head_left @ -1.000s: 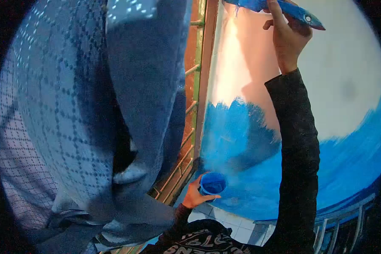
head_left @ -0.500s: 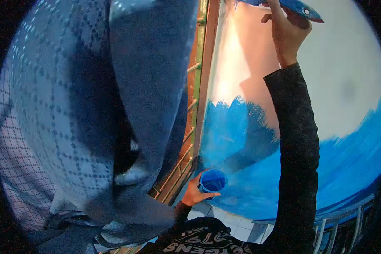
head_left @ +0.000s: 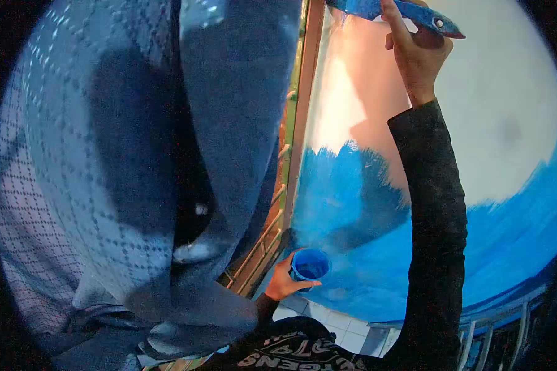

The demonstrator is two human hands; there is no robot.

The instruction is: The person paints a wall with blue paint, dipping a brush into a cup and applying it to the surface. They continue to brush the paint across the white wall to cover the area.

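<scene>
Paintbrush (head_left: 408, 12) gripped in raised right hand (head_left: 418, 52)

Single head-worn fisheye view, close to wall (head_left: 513, 123), facing it

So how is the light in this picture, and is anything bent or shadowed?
Head view: strong fisheye with black corners; a warm glare patch on the wall beside the window frame; the right hand with the brush casts a shadow on it.

Patterned grey curtain (head_left: 105, 185) hangs left — green window bars (head_left: 289, 123) beside it.
</scene>
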